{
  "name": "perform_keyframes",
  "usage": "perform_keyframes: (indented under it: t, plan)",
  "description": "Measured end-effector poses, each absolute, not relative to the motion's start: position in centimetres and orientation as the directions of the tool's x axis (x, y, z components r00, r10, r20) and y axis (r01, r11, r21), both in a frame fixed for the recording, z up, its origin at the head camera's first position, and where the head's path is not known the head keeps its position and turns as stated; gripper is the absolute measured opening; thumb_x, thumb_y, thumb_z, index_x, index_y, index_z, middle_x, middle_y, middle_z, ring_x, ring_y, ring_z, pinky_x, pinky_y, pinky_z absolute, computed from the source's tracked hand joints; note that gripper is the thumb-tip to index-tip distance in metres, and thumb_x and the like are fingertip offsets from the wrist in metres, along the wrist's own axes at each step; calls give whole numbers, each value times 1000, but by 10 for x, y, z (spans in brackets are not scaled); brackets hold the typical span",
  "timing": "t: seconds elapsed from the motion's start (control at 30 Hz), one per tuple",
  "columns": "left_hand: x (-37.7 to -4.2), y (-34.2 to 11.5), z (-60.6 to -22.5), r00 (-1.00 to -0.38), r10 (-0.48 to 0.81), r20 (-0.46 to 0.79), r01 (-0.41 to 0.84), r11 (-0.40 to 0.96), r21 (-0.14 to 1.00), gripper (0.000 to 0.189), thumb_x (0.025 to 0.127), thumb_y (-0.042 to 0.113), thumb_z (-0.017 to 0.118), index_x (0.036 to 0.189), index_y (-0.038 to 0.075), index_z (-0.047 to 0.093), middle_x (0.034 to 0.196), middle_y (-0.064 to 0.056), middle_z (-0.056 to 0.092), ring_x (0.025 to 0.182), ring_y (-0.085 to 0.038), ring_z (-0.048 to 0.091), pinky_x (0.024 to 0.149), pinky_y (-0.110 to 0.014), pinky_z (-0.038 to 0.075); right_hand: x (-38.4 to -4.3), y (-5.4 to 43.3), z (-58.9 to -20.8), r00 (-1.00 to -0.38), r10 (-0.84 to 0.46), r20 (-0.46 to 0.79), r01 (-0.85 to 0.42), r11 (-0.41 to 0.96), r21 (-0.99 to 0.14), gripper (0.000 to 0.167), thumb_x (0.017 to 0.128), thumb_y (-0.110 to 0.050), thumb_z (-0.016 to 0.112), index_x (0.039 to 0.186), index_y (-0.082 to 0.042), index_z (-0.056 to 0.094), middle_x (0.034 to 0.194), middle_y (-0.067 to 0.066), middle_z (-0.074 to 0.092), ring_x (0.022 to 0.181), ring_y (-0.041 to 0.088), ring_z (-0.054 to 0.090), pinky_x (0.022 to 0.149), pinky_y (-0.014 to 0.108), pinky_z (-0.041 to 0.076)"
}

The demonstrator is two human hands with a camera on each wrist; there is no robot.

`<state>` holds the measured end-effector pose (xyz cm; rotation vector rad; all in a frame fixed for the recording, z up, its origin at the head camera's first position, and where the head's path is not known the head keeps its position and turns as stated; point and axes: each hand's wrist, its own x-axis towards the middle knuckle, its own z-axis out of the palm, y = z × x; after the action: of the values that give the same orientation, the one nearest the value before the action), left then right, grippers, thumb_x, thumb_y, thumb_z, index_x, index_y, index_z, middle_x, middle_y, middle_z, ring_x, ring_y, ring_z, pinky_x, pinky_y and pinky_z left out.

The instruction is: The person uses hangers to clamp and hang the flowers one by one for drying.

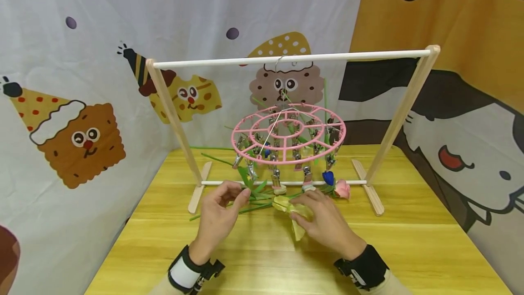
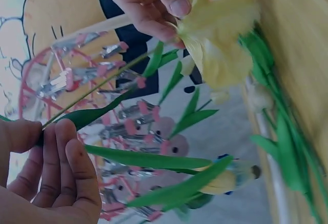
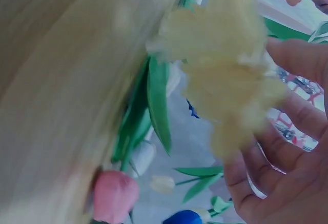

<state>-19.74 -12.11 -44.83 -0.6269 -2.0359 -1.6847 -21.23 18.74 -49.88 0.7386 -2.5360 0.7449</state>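
Left hand (image 1: pixel 220 211) pinches a slim green plastic stem (image 2: pixel 102 84); right hand (image 1: pixel 325 220) grips a ruffled yellow fabric-like bloom (image 2: pixel 225 34). Tugging toward nine o'clock could part them.

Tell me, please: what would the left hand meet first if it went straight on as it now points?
The left hand would probably meet the green leaf just ahead; exact depth is unclear.

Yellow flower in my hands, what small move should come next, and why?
Perhaps raise the yellow flower toward the pink hanger: the left hand pinches its stem, the right hand holds it near the petals, and clips dangle from the hanger ahead.
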Motion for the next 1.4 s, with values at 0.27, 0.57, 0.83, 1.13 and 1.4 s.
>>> perform_keyframes:
  t: [0.27,0.57,0.83,1.13,1.4]
  plan:
    - [-192,-106,-439,-626,182,758,773,273,572,16,103,-2,87,111,12,83,98,-5,84,84,-16,82,76,-28,70,-199,185,-478,-641,-378,668,-706,632,-320,40,90,-13,103,126,-15,86,119,-1,80,99,16,79,82,33,69]
    - [-188,-81,-433,-524,250,814,841,300,450,25,97,-6,91,110,13,82,101,-4,83,85,-14,80,80,-20,68,-186,166,-448,-466,-376,801,-855,425,-298,23,118,-29,72,132,-14,82,118,5,80,88,10,76,79,11,59]
    - [-191,-64,-431,-520,247,818,843,303,444,15,112,11,80,126,7,78,103,-6,84,87,-16,83,80,-26,70,-189,163,-441,-443,-354,824,-862,420,-283,10,115,-18,76,119,-11,81,111,4,81,93,15,78,84,14,62]
    - [-198,-55,-444,-524,143,840,799,426,425,24,117,6,68,140,2,76,99,-5,79,83,-14,77,77,-24,67,-191,173,-432,-426,-215,879,-880,324,-348,11,107,-8,86,117,-9,83,103,5,84,86,13,78,81,16,64]
    - [-198,-44,-448,-485,129,865,761,549,345,41,116,8,72,155,-6,69,126,-19,81,108,-28,86,91,-33,73,-189,177,-429,-488,-103,867,-846,301,-441,21,97,3,92,112,-10,85,100,9,87,83,12,82,80,16,66]
